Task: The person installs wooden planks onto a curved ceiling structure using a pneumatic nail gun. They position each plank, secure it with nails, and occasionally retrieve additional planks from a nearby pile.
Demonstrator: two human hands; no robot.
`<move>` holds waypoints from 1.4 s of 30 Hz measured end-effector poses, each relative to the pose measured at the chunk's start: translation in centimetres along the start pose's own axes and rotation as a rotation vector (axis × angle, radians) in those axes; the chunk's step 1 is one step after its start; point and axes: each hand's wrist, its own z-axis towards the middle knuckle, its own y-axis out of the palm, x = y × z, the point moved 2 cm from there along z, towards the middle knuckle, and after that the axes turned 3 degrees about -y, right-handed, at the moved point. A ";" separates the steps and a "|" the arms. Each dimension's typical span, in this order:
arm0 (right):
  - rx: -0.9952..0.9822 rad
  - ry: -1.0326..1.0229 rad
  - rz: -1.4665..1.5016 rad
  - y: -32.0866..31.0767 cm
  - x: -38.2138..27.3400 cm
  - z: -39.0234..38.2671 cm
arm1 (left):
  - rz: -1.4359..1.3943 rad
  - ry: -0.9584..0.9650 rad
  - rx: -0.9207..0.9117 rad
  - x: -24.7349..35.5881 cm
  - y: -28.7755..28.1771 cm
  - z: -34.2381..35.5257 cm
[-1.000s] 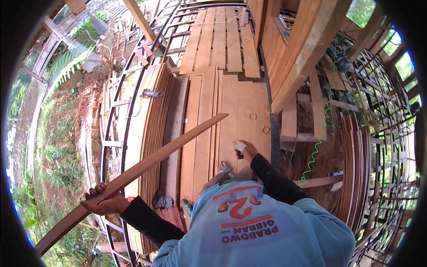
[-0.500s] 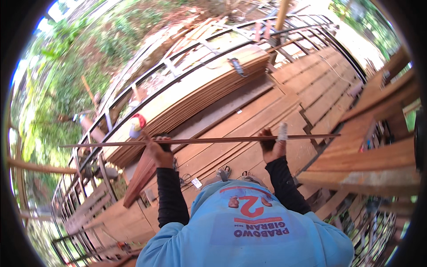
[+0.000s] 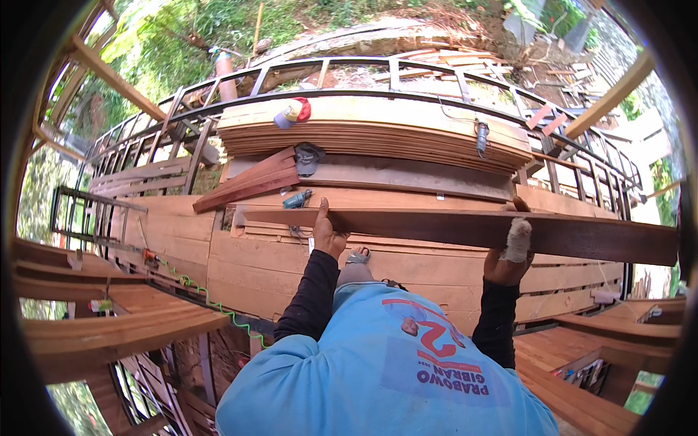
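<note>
A long, dark reddish-brown board (image 3: 422, 229) lies crosswise in front of me. My left hand (image 3: 329, 234) is closed on it near its narrow left end, thumb up. Toward the wide right part, my right hand (image 3: 511, 251) grips the board, its thumb covered by a whitish wrapping (image 3: 518, 240). Just beyond the left hand rests a teal power tool (image 3: 297, 200) on the planks. Behind that are a grey cap (image 3: 309, 158) and several loose red-brown boards (image 3: 247, 182).
A plank stack (image 3: 371, 134) carries a red-and-yellow cap (image 3: 294, 110) and a grey power tool (image 3: 481, 138), beside a black metal railing (image 3: 338, 94). Around my feet is plank decking (image 3: 254, 269). A green coiled hose (image 3: 218, 298) and timber beams (image 3: 123, 334) are at lower left.
My view has swung leftward toward the railing. My right hand has come onto the board, which went from diagonal to crosswise, and its broad face now shows.
</note>
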 end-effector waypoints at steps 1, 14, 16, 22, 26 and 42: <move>-0.084 0.012 0.063 1.2 -0.2 0.4 | -0.021 0.044 0.034 0.0 -1.1 0.4; -0.978 0.043 0.062 14.1 3.1 -6.3 | -0.427 0.453 0.229 6.0 -16.7 3.5; -1.073 0.013 0.065 15.3 4.3 -8.0 | -0.492 0.507 0.218 7.2 -18.0 3.4; -1.286 -0.010 0.024 19.4 5.0 -11.7 | -0.402 0.578 0.287 5.3 -19.4 1.5; -1.380 -0.029 0.002 21.0 4.8 -12.9 | -0.307 0.696 0.175 4.2 -17.6 -2.8; -1.590 -0.065 -0.019 22.3 3.9 -16.2 | -0.030 0.918 -0.046 7.6 -15.2 -12.2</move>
